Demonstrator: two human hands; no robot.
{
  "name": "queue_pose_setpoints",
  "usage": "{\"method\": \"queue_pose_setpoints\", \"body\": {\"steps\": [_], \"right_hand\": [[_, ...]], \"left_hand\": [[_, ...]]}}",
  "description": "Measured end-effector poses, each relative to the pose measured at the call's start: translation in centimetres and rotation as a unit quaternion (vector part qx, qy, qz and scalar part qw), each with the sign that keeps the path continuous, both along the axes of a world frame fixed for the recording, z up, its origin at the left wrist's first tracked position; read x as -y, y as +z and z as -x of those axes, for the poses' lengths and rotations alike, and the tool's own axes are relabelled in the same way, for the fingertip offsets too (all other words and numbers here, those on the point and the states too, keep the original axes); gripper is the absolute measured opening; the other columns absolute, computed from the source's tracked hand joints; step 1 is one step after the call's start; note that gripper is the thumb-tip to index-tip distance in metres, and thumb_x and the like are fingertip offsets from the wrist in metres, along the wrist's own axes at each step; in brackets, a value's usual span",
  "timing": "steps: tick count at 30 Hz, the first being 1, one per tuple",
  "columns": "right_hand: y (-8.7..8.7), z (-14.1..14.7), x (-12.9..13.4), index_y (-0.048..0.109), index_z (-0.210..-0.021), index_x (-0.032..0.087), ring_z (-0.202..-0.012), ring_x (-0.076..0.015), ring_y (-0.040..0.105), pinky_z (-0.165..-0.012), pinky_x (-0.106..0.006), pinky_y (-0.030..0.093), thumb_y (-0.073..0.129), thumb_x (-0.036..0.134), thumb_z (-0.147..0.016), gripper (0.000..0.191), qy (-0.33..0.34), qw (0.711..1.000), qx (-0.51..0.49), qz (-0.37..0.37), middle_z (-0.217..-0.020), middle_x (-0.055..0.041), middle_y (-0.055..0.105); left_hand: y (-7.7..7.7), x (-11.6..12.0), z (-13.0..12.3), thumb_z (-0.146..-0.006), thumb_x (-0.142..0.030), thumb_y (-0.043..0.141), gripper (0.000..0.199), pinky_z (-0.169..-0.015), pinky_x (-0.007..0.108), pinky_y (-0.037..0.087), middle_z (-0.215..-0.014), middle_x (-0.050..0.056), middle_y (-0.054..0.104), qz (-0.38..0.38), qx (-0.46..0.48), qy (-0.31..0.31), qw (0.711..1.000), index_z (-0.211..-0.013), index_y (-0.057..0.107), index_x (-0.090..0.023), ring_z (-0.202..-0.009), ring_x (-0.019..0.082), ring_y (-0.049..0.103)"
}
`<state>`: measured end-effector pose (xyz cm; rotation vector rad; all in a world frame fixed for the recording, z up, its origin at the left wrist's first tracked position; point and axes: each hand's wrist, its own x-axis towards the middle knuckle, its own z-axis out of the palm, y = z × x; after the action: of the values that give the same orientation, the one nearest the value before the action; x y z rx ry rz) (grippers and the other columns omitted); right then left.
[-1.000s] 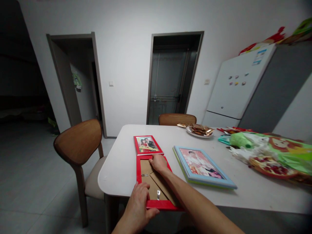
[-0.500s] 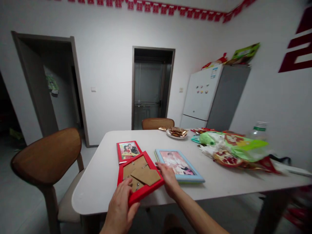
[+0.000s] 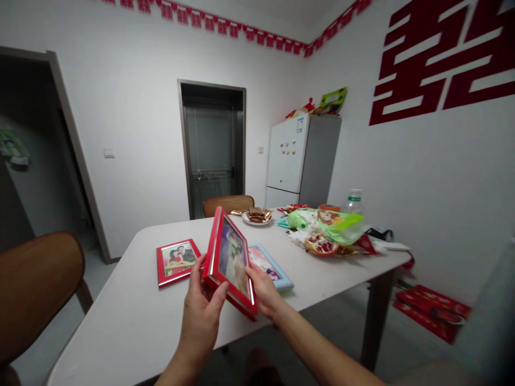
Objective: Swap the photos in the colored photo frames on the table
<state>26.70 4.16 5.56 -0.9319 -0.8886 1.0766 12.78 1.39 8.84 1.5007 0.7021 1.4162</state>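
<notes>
A red picture frame (image 3: pixel 232 256) is tilted up above the table, its photo side showing. My left hand (image 3: pixel 202 305) grips its left lower edge, thumb over the front rim. On the frame's right edge my right hand (image 3: pixel 261 289) is closed, with the fingers partly hidden behind it. Flat on the table to the left lies a second red frame (image 3: pixel 177 261) with a photo of two people. A light blue frame (image 3: pixel 284 280) lies behind the held one, partly covered by it and by my right hand.
On the white table (image 3: pixel 120 316) are a plate (image 3: pixel 257 219) of wrapped snacks, an opened pomegranate (image 3: pixel 321 245), a green bag (image 3: pixel 341 228) and a clear bottle (image 3: pixel 354 202). Wooden chairs stand at the left (image 3: pixel 40 284) and far side (image 3: pixel 228 204).
The held red frame has turned from its brown backing to its photo side and stands steeper. Both hands have shifted their hold along its edges. The view has swung right.
</notes>
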Motion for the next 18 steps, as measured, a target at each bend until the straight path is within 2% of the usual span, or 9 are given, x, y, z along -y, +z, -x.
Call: {"method": "queue_pose_setpoints", "body": {"steps": [1,2,3,5,9,12,15,18], "right_hand": [[0.7,-1.5,-0.4,0.055,-0.095,0.015,-0.083,-0.0189,0.058,-0.072,-0.034,0.047,0.045,0.035,-0.079,0.028,-0.028,0.995,0.097,0.024,-0.092,-0.0056,0.062],[1.3,-2.9,-0.8,0.055,-0.097,0.016,-0.082,-0.0182,0.058,-0.071,-0.033,0.047,0.044,0.034,-0.080,0.027,-0.101,0.972,0.209,0.049,-0.092,-0.0050,0.061],[1.8,-4.2,-1.1,0.054,-0.100,0.016,-0.084,-0.0175,0.057,-0.071,-0.033,0.047,0.044,0.034,-0.082,0.028,-0.165,0.936,0.304,0.072,-0.096,-0.0046,0.059],[2.5,-6.3,-1.7,0.050,-0.106,0.015,-0.089,-0.0175,0.054,-0.075,-0.036,0.046,0.046,0.033,-0.082,0.030,-0.214,0.902,0.363,0.094,-0.105,-0.0053,0.054],[2.5,-8.8,-2.7,0.049,-0.107,0.015,-0.092,-0.0180,0.052,-0.077,-0.036,0.045,0.046,0.032,-0.082,0.030,-0.240,0.871,0.415,0.110,-0.108,-0.0053,0.051],[1.9,-9.9,-3.4,0.050,-0.107,0.016,-0.092,-0.0174,0.052,-0.077,-0.036,0.045,0.046,0.032,-0.082,0.029,-0.242,0.845,0.464,0.111,-0.108,-0.0054,0.051],[1.7,-10.9,-3.6,0.049,-0.107,0.016,-0.091,-0.0172,0.052,-0.076,-0.036,0.045,0.046,0.032,-0.082,0.030,-0.235,0.820,0.509,0.115,-0.108,-0.0057,0.051],[1.8,-11.2,-3.4,0.048,-0.108,0.016,-0.092,-0.0167,0.052,-0.077,-0.037,0.045,0.046,0.031,-0.082,0.030,-0.223,0.799,0.545,0.119,-0.108,-0.0063,0.051]], "left_hand": [[0.0,-0.6,-0.6,-0.072,-0.031,0.057,0.067,-0.083,0.032,0.047,-0.113,0.006,0.056,0.014,0.003,-0.016,1.000,-0.127,0.020,-0.021,-0.096,0.020,0.057],[-0.2,-1.2,-1.3,-0.071,-0.029,0.057,0.066,-0.082,0.032,0.047,-0.111,0.007,0.057,0.026,0.003,-0.031,0.999,-0.127,0.021,-0.020,-0.094,0.019,0.058],[-0.7,-1.9,-1.9,-0.072,-0.027,0.056,0.064,-0.081,0.031,0.048,-0.111,0.007,0.058,0.034,-0.004,-0.038,0.999,-0.126,0.023,-0.019,-0.093,0.019,0.059],[-2.3,-3.2,-3.3,-0.074,-0.021,0.051,0.053,-0.081,0.030,0.048,-0.111,0.008,0.058,0.041,-0.046,-0.027,0.998,-0.122,0.030,-0.016,-0.096,0.018,0.058],[-6.1,-5.4,-5.7,-0.072,-0.016,0.052,0.037,-0.081,0.030,0.047,-0.106,0.006,0.062,0.043,-0.142,0.026,0.989,-0.109,0.046,-0.018,-0.097,0.018,0.057],[-7.9,-6.2,-6.6,-0.070,-0.019,0.055,0.033,-0.081,0.032,0.045,-0.103,0.007,0.063,0.047,-0.192,0.050,0.979,-0.103,0.052,-0.018,-0.096,0.021,0.058],[-8.5,-6.2,-6.5,-0.071,-0.024,0.055,0.036,-0.081,0.033,0.044,-0.105,0.009,0.061,0.045,-0.243,0.049,0.968,-0.106,0.050,-0.017,-0.097,0.021,0.057],[-7.9,-6.8,-4.6,-0.071,-0.032,0.054,0.045,-0.086,0.036,0.040,-0.115,0.013,0.054,0.044,-0.293,0.040,0.954,-0.112,0.044,-0.015,-0.104,0.024,0.052]]}}
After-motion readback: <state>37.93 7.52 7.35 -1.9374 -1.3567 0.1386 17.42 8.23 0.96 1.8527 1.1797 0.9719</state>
